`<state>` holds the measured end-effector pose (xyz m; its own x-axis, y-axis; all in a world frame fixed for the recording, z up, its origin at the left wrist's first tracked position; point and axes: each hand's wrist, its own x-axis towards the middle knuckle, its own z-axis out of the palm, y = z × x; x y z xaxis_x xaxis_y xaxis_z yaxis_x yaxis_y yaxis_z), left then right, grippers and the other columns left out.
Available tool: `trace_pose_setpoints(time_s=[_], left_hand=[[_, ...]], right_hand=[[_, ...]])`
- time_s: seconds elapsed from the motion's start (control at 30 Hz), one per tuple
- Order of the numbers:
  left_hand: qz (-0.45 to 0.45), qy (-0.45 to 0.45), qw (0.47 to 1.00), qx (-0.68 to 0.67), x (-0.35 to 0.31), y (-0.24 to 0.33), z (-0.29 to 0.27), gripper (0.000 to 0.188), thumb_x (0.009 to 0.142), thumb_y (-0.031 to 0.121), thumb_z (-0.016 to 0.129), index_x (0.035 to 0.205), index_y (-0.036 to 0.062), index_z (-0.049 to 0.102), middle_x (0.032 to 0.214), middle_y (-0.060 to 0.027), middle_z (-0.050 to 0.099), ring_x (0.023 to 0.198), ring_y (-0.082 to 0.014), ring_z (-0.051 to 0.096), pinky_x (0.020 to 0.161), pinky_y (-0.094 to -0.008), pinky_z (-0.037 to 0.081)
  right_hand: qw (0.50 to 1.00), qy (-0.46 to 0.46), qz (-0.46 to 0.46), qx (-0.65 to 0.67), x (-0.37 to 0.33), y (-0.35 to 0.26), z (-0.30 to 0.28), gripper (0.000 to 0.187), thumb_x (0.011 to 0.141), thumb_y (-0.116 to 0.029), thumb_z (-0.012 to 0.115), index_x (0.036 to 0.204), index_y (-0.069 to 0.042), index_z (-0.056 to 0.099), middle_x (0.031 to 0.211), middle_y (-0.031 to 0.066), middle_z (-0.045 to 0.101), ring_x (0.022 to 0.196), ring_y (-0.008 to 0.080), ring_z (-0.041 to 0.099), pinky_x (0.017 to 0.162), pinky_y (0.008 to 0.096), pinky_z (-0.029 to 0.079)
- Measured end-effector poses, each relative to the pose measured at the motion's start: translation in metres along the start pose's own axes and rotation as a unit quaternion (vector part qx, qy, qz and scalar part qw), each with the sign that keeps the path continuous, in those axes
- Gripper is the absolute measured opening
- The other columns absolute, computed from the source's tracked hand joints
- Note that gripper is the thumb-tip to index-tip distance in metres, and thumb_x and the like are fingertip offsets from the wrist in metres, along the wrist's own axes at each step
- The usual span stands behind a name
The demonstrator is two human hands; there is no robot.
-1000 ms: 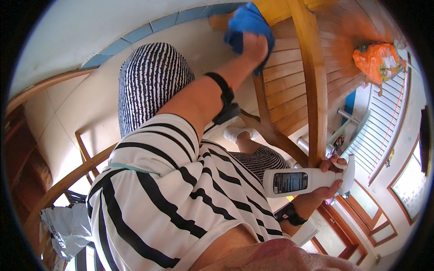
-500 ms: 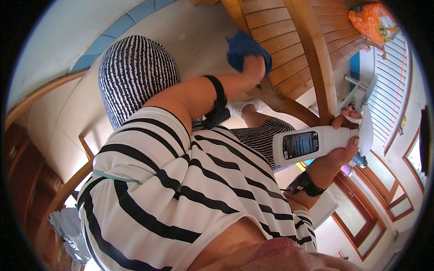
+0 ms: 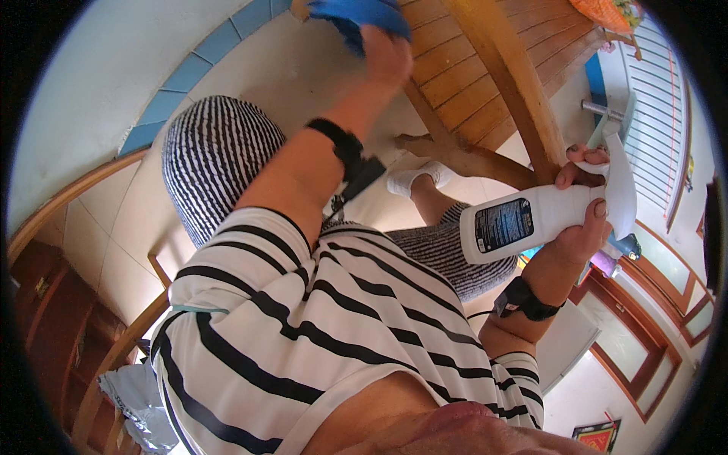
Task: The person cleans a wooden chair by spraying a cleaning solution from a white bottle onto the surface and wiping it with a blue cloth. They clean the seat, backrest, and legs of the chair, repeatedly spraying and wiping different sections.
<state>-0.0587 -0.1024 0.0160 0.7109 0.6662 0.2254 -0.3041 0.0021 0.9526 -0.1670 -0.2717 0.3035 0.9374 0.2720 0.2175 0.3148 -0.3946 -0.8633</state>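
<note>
My left hand (image 3: 388, 59) is closed on a blue cloth (image 3: 360, 17), at the far end of the stretched arm. The cloth is bunched over the fingers, beside a slatted wooden piece of furniture (image 3: 493, 106). To the right, my right hand (image 3: 582, 236) grips the neck of a white spray bottle (image 3: 546, 201). That bottle lies tilted, its trigger head toward the right and its dark-labelled base toward my lap. A wooden bar (image 3: 506, 83) of the furniture runs down close to the bottle's neck.
My bent knee (image 3: 220, 163) in striped trousers stands at the left, near blue wall tiles (image 3: 188, 72). An orange bag (image 3: 607, 11) sits at the far right. Brown wooden steps or drawers (image 3: 57, 303) and a silvery bag (image 3: 136, 402) are at lower left.
My left hand has moved the blue cloth farther away and to the left along the furniture. The right hand keeps hold of the spray bottle; the whole view has shifted slightly.
</note>
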Motion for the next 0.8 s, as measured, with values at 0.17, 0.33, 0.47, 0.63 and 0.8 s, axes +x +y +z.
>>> trace_pose_setpoints(time_s=[0.17, 0.33, 0.47, 0.63, 0.8], left_hand=[[0.261, -0.219, 0.870, 0.356, -0.035, 0.012, 0.002, 0.035, 0.087, 0.020, 0.054, 0.116, 0.0025, 0.061, 0.127, -0.0203, 0.057, 0.117, -0.0321, 0.054, 0.094, -0.0430, 0.046], [-0.024, -0.340, 0.802, 0.490, 0.061, 0.034, -0.024, 0.022, 0.087, 0.022, 0.058, 0.089, 0.0046, 0.072, 0.100, -0.0179, 0.070, 0.088, -0.0354, 0.068, 0.071, -0.0492, 0.054], [0.041, -0.241, 0.819, 0.519, 0.065, 0.028, -0.037, 0.020, 0.086, 0.019, 0.059, 0.097, 0.0077, 0.072, 0.102, -0.0167, 0.069, 0.093, -0.0359, 0.066, 0.078, -0.0454, 0.054], [0.164, -0.165, 0.822, 0.520, 0.050, 0.017, -0.027, 0.019, 0.090, 0.015, 0.055, 0.099, 0.0103, 0.071, 0.113, -0.0098, 0.067, 0.106, -0.0275, 0.060, 0.089, -0.0385, 0.049], [-0.025, -0.357, 0.749, 0.557, 0.091, 0.063, -0.016, 0.019, 0.089, 0.012, 0.055, 0.098, 0.0105, 0.072, 0.109, -0.0093, 0.068, 0.102, -0.0272, 0.062, 0.087, -0.0377, 0.050]], right_hand=[[1.000, 0.002, -0.022, 0.008, 0.009, 0.001, 0.009, 0.062, 0.081, -0.043, 0.062, 0.118, 0.006, 0.051, 0.109, 0.0203, 0.058, 0.075, 0.0169, 0.052, 0.073, 0.0272, 0.042], [1.000, 0.015, -0.016, 0.014, 0.002, 0.002, 0.003, 0.063, 0.079, -0.042, 0.065, 0.117, 0.007, 0.052, 0.106, 0.0213, 0.059, 0.075, 0.0177, 0.054, 0.076, 0.0282, 0.042], [0.998, 0.040, 0.001, 0.047, 0.006, -0.002, 0.011, 0.068, 0.074, -0.043, 0.074, 0.116, 0.006, 0.053, 0.107, 0.0205, 0.060, 0.073, 0.0159, 0.056, 0.067, 0.0276, 0.046], [0.998, 0.029, 0.007, 0.048, 0.002, 0.005, 0.004, 0.068, 0.073, -0.044, 0.074, 0.116, 0.005, 0.054, 0.107, 0.0183, 0.060, 0.073, 0.0150, 0.056, 0.067, 0.0275, 0.046], [0.999, 0.018, 0.004, 0.047, 0.005, 0.001, 0.002, 0.066, 0.073, -0.043, 0.073, 0.116, 0.004, 0.055, 0.107, 0.0181, 0.060, 0.072, 0.0147, 0.055, 0.066, 0.0276, 0.045]])
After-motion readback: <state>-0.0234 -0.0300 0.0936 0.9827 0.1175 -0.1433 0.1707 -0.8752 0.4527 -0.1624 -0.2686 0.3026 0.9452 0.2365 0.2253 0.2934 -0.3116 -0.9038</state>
